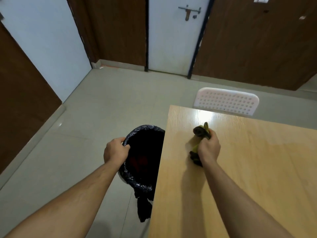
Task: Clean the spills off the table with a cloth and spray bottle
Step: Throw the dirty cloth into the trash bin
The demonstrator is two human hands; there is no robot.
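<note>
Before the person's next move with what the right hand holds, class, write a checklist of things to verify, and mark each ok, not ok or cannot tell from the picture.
1. Right hand has a firm grip on the dark and yellow bundle: ok, fingers are curled round it.
2. Left hand steadies the bin: ok, it grips the black liner at the rim.
3. Bin mouth is open: ok, though the table edge hides its right side.
4. Bundle is over the bin: not ok, it is above the tabletop.
5. What the bundle is, cloth or waste: cannot tell.
6. Spray bottle within reach: cannot tell, none in view.
</note>
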